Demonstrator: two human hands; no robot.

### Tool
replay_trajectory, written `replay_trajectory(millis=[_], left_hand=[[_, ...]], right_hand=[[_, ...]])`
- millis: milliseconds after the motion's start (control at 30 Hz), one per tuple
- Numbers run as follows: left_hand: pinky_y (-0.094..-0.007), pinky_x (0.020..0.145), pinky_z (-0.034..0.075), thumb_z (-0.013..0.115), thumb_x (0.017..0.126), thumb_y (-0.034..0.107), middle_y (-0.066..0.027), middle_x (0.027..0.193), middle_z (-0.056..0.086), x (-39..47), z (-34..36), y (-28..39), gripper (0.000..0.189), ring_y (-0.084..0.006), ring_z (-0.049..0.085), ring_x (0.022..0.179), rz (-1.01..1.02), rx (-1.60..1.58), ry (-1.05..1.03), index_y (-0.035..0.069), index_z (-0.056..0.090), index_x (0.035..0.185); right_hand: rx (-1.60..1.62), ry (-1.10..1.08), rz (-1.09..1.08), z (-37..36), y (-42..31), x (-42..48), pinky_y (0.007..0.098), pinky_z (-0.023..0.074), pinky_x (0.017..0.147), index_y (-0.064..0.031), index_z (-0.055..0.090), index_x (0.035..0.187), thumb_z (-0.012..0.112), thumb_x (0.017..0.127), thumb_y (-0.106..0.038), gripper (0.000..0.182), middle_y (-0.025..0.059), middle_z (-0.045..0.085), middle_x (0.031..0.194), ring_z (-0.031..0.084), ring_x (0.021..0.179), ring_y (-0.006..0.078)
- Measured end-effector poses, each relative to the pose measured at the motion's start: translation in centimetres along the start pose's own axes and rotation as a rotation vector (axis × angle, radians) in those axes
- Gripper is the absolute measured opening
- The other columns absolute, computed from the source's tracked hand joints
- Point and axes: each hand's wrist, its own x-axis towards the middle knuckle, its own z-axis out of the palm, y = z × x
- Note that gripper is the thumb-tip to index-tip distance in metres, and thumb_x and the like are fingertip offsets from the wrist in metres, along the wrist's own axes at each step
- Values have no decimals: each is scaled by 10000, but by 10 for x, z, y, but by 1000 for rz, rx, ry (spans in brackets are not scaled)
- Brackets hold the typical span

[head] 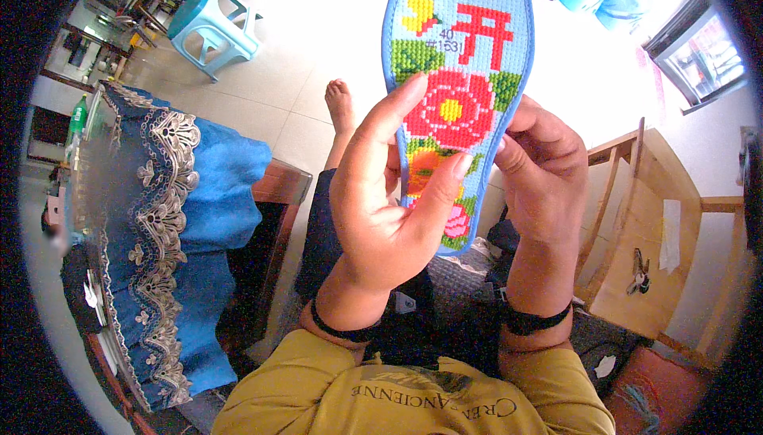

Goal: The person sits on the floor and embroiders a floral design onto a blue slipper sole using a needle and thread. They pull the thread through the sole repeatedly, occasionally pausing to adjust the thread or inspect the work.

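A cross-stitched shoe insole (450, 107) stands raised before me, light blue with red and pink flowers, green leaves, red characters and a blue edge. My left hand (381, 208) grips its lower left part, with the thumb and a finger across the stitched face and other fingers behind. At the insole's right edge, my right hand (542, 167) has its thumb and bent fingers pinched together, touching or very near the rim. Whether a needle or thread sits between those fingertips cannot be told. Part of the insole's top end is cut off by the picture's edge.
A table with a blue lace-trimmed cloth (214, 196) stands at the left, a green bottle (78, 116) on it. Beyond is a light blue plastic stool (217, 27). At the right, a wooden stand (650, 244) holds small scissors (639, 274). Threads (641, 402) lie lower right.
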Motion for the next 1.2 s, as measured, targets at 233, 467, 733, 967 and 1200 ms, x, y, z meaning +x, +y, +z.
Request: replay_trajectory(millis=[233, 467, 733, 967, 1200], left_hand=[[-334, 914, 396, 588, 795, -65, -168, 1046, 597, 1, 6, -2, 519, -198, 606, 947, -42, -225, 95, -81, 348, 1255], [-241, 770, 472, 581, 815, -59, -112, 969, 612, -4, 7, -7, 235, -127, 593, 878, -254, -284, 31, -73, 510, 1038], [-225, 722, 470, 572, 825, -41, -97, 920, 627, -3, 6, -10, 165, -109, 592, 817, -245, -225, 50, -57, 545, 988], [-409, 1053, 178, 617, 783, -19, -77, 884, 648, -2, 7, -5, 139, -127, 601, 821, -275, -153, 152, -43, 597, 918], [-371, 1002, 168, 610, 780, -42, -102, 976, 635, 0, -2, -12, 222, -142, 582, 924, -157, -81, 102, -47, 583, 1000]], right_hand=[[-292, 223, -184, 16, -16, -1, 280, 491, 605, -29, 628, 822, 643, 750, 24, 91, 57, 602, 808, 589, 707, 165], [-1071, 58, -595, 13, -14, -1, 304, 470, 558, -22, 630, 794, 669, 630, -12, 168, 114, 583, 791, 581, 666, 238], [54, 143, -79, 11, -15, -4, 206, 352, 462, -45, 448, 928, 476, 922, -116, 76, 39, 532, 692, 452, 551, 80], [82, 227, -103, 11, -18, -4, 194, 328, 447, -7, 488, 959, 517, 893, -71, 96, 18, 507, 658, 453, 536, 79], [-197, 387, -195, 25, -22, -3, 205, 420, 513, 15, 513, 934, 522, 894, -81, 104, 87, 618, 751, 546, 575, 120]])
